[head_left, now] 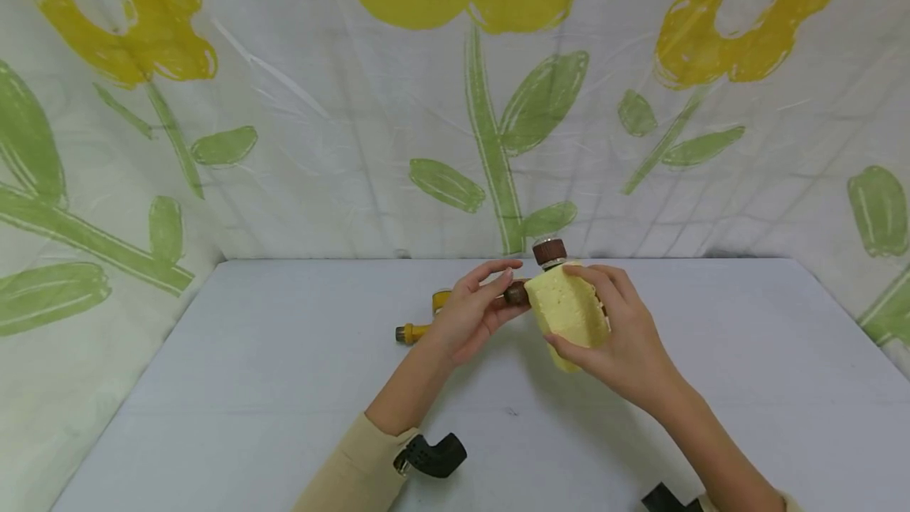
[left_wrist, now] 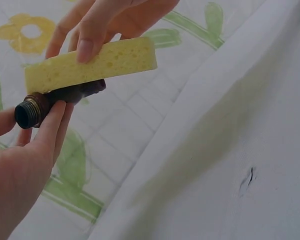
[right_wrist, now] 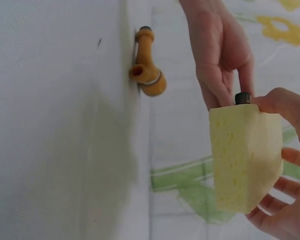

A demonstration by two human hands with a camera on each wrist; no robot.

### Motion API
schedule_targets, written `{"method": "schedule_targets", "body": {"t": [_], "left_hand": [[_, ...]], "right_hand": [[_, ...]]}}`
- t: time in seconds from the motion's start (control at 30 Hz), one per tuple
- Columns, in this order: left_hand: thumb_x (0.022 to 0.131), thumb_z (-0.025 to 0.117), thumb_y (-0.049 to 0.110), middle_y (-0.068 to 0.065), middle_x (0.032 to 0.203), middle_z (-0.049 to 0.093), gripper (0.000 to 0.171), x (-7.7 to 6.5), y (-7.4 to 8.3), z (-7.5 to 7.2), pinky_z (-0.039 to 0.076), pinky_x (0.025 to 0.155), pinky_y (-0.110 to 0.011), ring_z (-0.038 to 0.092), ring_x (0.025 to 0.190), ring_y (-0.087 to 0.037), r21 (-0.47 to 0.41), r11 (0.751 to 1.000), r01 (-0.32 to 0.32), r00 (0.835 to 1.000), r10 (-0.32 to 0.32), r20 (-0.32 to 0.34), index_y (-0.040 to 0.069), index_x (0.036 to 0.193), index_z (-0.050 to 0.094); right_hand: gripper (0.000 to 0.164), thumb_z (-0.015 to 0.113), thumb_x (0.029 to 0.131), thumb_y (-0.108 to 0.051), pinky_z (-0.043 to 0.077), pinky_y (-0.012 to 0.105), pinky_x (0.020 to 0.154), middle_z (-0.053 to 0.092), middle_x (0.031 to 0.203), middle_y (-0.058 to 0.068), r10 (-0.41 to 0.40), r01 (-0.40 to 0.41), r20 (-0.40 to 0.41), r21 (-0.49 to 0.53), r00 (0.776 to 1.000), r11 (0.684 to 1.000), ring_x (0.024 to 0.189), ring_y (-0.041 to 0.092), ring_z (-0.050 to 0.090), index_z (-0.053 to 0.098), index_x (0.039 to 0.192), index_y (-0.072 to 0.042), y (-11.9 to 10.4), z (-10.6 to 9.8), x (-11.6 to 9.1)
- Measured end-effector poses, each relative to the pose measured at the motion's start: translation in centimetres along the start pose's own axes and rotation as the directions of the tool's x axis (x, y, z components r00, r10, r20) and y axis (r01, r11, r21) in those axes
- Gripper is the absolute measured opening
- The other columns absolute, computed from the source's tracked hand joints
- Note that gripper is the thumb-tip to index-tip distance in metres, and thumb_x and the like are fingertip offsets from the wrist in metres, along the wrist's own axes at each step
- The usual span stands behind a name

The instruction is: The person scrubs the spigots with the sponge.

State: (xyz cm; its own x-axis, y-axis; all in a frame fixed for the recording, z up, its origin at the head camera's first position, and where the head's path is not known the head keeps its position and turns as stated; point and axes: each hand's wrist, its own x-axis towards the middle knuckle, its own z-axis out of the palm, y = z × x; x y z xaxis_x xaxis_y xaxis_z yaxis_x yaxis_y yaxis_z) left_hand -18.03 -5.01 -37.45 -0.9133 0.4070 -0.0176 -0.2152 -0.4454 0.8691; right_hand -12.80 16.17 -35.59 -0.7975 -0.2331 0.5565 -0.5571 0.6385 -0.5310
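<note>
A dark brown pipe fitting (left_wrist: 65, 95) with a threaded open end is held up above the table. My left hand (head_left: 472, 310) grips it near that end, thumb on one side and fingers under it in the left wrist view. My right hand (head_left: 633, 346) holds a thick yellow sponge (head_left: 565, 306) between thumb and fingers. The sponge lies along the fitting and hides most of it in the head view, where a ribbed brown end (head_left: 549, 251) shows above the sponge.
A yellow-orange branched pipe fitting (right_wrist: 147, 55) lies on the white table (head_left: 249, 385), partly behind my left hand in the head view. A white curtain (head_left: 320, 141) with painted flowers hangs behind the table's back edge. Black wrist mounts (head_left: 434, 455) sit at both sleeves.
</note>
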Motion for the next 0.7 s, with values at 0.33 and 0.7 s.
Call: {"method": "schedule_targets", "body": {"t": [0.33, 0.7], "left_hand": [[0.112, 0.041, -0.001, -0.004, 0.133, 0.066, 0.051, -0.2, 0.4, -0.5, 0.061, 0.091, -0.027, 0.069, 0.111, -0.011, 0.026, 1.000, -0.001, 0.993, -0.002, 0.118, 0.000, 0.162, 0.035], [0.103, 0.048, -0.014, -0.004, 0.119, 0.057, 0.074, -0.4, 1.1, -0.5, 0.060, 0.083, -0.024, 0.066, 0.098, -0.010, 0.032, 0.999, -0.014, 0.997, 0.012, 0.080, 0.012, 0.168, 0.024]], "right_hand": [[0.081, 0.097, 0.067, -0.007, 0.055, 0.034, 0.077, 0.061, 0.133, 0.007, -0.038, 0.035, 0.099, 0.034, 0.994, 0.999, 0.113, 0.023, 0.061, 0.061, 0.140, -0.016, -0.2, -0.3, 0.0], [0.081, 0.097, 0.067, -0.006, 0.054, 0.034, 0.078, 0.063, 0.132, 0.007, -0.029, 0.028, 0.089, 0.014, 0.996, 0.999, 0.113, 0.023, 0.062, 0.063, 0.140, -0.017, -0.2, -1.2, 0.2]]}}
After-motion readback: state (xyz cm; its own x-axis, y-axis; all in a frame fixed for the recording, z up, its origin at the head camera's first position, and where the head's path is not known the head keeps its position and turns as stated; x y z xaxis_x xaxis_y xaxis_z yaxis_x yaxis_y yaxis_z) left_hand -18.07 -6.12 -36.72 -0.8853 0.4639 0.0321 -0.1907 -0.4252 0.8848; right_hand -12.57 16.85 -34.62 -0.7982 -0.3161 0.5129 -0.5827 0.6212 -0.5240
